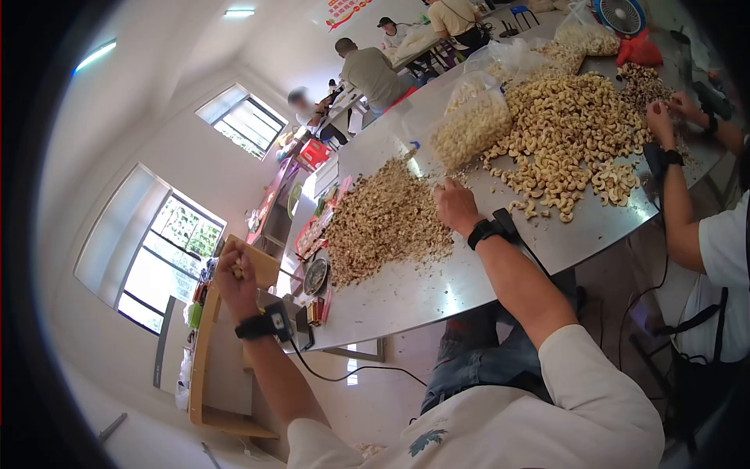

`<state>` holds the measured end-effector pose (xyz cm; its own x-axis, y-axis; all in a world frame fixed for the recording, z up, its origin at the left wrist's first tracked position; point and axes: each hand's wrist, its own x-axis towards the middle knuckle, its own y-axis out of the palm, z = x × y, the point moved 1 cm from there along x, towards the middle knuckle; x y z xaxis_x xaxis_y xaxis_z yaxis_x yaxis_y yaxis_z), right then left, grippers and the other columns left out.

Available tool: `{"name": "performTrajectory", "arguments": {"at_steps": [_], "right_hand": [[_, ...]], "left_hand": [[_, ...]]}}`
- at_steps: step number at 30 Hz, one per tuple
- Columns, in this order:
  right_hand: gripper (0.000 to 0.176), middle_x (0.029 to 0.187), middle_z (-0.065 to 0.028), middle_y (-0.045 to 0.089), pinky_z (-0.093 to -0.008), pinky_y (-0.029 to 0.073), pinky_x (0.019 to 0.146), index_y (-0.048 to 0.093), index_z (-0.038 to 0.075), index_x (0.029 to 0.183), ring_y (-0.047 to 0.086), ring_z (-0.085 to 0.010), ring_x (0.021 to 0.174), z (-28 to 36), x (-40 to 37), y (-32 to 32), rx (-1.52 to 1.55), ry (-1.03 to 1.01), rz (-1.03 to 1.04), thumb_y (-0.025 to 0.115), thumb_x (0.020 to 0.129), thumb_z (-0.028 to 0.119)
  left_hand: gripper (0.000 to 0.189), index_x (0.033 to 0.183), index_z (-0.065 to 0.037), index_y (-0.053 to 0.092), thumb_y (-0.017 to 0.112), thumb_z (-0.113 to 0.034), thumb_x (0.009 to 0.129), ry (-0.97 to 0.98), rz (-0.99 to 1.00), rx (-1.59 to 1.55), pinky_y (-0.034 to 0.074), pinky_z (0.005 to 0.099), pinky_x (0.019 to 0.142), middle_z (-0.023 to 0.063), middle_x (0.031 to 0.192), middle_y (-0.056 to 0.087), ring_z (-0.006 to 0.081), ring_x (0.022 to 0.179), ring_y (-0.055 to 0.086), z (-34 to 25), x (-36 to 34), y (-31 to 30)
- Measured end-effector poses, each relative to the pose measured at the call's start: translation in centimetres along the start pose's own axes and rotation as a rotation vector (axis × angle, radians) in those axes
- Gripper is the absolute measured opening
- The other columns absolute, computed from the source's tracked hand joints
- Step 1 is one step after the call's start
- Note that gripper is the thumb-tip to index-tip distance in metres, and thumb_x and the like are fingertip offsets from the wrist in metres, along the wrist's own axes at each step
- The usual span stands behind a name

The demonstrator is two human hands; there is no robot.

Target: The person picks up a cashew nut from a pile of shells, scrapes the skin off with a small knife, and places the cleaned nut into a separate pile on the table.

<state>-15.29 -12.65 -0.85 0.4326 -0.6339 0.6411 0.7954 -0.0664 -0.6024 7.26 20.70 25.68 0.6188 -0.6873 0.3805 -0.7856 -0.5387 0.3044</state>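
Your left hand (237, 285) is raised, its fingers curled around a few pale nuts (238, 270). Your right hand (457, 206) is low over the metal table (406, 299), fingers bent; I cannot tell whether they grip anything. Just left of those fingers spreads a heap of small nut bits (383, 223). Just beyond them lies a clear bag of nuts (471, 134); to their right, a pile of curved cashews (566, 129).

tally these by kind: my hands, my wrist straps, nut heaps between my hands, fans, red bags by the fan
left hand, right hand: 2
left wrist strap, right wrist strap: 2
nut-fragment heap: 1
blue-rimmed fan: 1
red plastic bag: 1
total: 7
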Motion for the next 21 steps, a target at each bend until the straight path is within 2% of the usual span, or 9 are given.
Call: {"name": "performTrajectory", "arguments": {"at_steps": [1, 3, 9, 10, 14, 18, 21], "right_hand": [[0.016, 0.098, -0.0167, 0.055, -0.0388, 0.052, 0.076, 0.065, 0.002, 0.086, 0.055, -0.0315, 0.097, 0.1, -0.1, 0.1, 0.001, 0.001, -0.007, 0.061, 0.072, 0.009], [0.015, 0.097, -0.0167, 0.055, -0.0389, 0.052, 0.076, 0.064, 0.002, 0.085, 0.055, -0.0314, 0.096, 0.1, -0.1, 0.1, 0.021, -0.010, -0.037, 0.061, 0.072, 0.009], [0.010, 0.094, -0.0157, 0.054, -0.0397, 0.052, 0.074, 0.062, 0.003, 0.080, 0.056, -0.0315, 0.092, -0.2, -0.5, 0.7, 0.040, -0.021, -0.088, 0.061, 0.073, 0.009], [0.009, 0.094, -0.0157, 0.054, -0.0395, 0.053, 0.073, 0.062, 0.002, 0.079, 0.056, -0.0313, 0.092, -0.3, -0.4, 0.9, 0.041, -0.025, -0.117, 0.061, 0.073, 0.009], [0.011, 0.094, -0.0153, 0.053, -0.0387, 0.054, 0.070, 0.060, 0.001, 0.080, 0.056, -0.0307, 0.091, 0.0, -0.3, 0.6, 0.077, -0.021, -0.111, 0.062, 0.074, 0.010], [0.015, 0.096, -0.0150, 0.051, -0.0391, 0.055, 0.070, 0.059, 0.000, 0.085, 0.054, -0.0304, 0.094, -0.4, -0.1, 1.0, 0.075, 0.010, -0.113, 0.063, 0.075, 0.011], [0.018, 0.097, -0.0141, 0.051, -0.0376, 0.054, 0.072, 0.059, 0.001, 0.087, 0.054, -0.0292, 0.095, -0.6, 0.0, 0.8, 0.100, 0.041, -0.112, 0.063, 0.073, 0.010]], "left_hand": [[0.029, 0.106, 0.006, 0.053, 0.050, 0.007, 0.077, 0.056, -0.080, 0.027, 0.046, 0.0171, 0.044, 0.0135, 0.090, 0.059, 0.0150, 0.059, 0.055, -0.4, 0.8, 0.6], [0.031, 0.107, 0.007, 0.051, 0.051, 0.008, 0.076, 0.076, 0.001, 0.055, 0.044, 0.0174, 0.042, 0.0132, 0.091, 0.058, 0.0145, 0.058, 0.053, -0.7, 2.4, 2.0], [0.035, 0.111, 0.004, 0.048, 0.054, 0.007, 0.077, 0.011, -0.123, 0.112, 0.041, 0.0187, 0.038, 0.0141, 0.091, 0.057, 0.0141, 0.056, 0.052, 2.1, 7.7, 5.3], [0.038, 0.114, 0.004, 0.046, 0.054, 0.007, 0.077, -0.036, -0.033, 0.103, 0.039, 0.0178, 0.038, 0.0134, 0.090, 0.057, 0.0125, 0.057, 0.052, 2.8, 8.3, 6.2], [0.048, 0.122, 0.006, 0.037, 0.054, 0.007, 0.078, -0.113, -0.008, 0.116, 0.035, 0.0166, 0.039, 0.0124, 0.089, 0.054, 0.0113, 0.058, 0.050, 6.1, 11.2, 10.8], [0.039, 0.119, 0.006, 0.042, 0.049, 0.005, 0.080, -0.167, 0.090, 0.197, 0.039, 0.0185, 0.042, 0.0131, 0.095, 0.056, 0.0127, 0.061, 0.053, 10.0, 16.5, 14.5], [0.033, 0.114, 0.004, 0.047, 0.048, 0.004, 0.081, -0.158, 0.066, 0.213, 0.040, 0.0189, 0.044, 0.0125, 0.094, 0.058, 0.0143, 0.063, 0.055, 13.3, 17.7, 19.4]]}}
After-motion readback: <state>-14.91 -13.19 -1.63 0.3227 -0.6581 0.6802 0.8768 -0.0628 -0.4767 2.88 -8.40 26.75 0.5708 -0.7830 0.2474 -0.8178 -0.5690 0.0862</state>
